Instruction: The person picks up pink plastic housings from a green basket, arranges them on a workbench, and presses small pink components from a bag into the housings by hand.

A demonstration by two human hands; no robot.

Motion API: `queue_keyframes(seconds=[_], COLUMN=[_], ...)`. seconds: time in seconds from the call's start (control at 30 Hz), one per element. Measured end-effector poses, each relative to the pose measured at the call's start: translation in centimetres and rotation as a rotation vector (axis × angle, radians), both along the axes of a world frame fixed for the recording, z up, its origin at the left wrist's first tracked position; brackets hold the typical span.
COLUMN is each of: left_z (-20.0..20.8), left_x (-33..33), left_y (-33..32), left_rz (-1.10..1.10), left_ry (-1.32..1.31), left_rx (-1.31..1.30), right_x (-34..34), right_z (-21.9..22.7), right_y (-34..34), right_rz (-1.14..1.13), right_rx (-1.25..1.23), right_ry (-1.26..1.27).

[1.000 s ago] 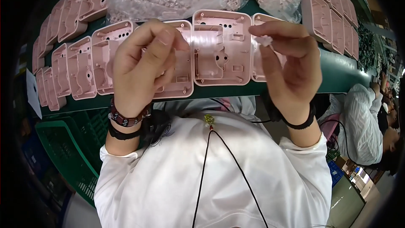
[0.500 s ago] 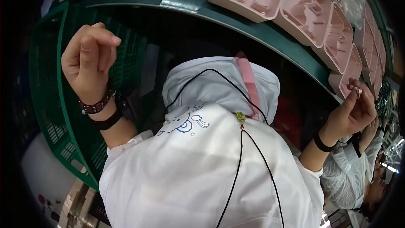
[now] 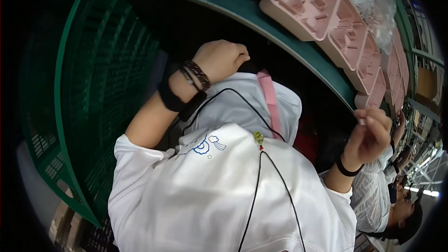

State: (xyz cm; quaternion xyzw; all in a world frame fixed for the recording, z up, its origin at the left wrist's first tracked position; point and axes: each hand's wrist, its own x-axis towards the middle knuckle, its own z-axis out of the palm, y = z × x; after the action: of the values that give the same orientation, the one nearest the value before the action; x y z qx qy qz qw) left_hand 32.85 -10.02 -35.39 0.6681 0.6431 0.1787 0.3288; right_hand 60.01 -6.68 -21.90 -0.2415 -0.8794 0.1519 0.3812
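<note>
Left hand [image 3: 223, 58]: curled into a loose fist, fingers folded in, nothing visible inside it; raised below the table edge [image 3: 261, 16], above the white hood [image 3: 254, 107]. Wristbands and a dark strap on that wrist.

Right hand [image 3: 371, 135]: fingers pressed together at the tips, pinching a small pale piece [image 3: 361, 121]; too small to identify. It sits just under the right end of the table edge, near the closest pink plastic tray [image 3: 373, 98].

More pink plastic trays [image 3: 308, 4] lie in a row along the green table, hollow side up. A clear plastic bag [image 3: 368, 0] lies on them, far right.

Left: green mesh basket [image 3: 102, 88], contents not visible. Lower right: another person's white sleeve [image 3: 373, 196].
</note>
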Motion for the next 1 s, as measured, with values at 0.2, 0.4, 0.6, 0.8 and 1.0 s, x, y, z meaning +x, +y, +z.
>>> queue_keyframes(seconds=[0.2,0.4,0.6,0.8,1.0], left_z=[-11.5,-6.3,1.7,9.8,20.0], left_x=[6.5,7.4,9.3,10.0,11.4], left_y=[15.1,19.1,17.5,10.8,11.4], left_rz=[0.093,-0.123,-0.203,-0.468,-0.548], left_ry=[0.229,-0.767,-1.7,0.227,-0.372], left_rx=[0.931,0.291,-0.493,-0.198,-0.362], right_x=[2.4,9.7,14.0,14.2,9.7], right_z=[2.0,5.2,5.4,5.0,5.5], right_y=[3.9,5.6,4.6,5.7,8.2], right_rz=[0.011,-0.293,-0.498,-0.279,0.051], right_rx=[-0.087,-0.056,-0.315,-0.721,-0.786], right_ry=[-0.089,0.052,0.385,0.823,0.996])
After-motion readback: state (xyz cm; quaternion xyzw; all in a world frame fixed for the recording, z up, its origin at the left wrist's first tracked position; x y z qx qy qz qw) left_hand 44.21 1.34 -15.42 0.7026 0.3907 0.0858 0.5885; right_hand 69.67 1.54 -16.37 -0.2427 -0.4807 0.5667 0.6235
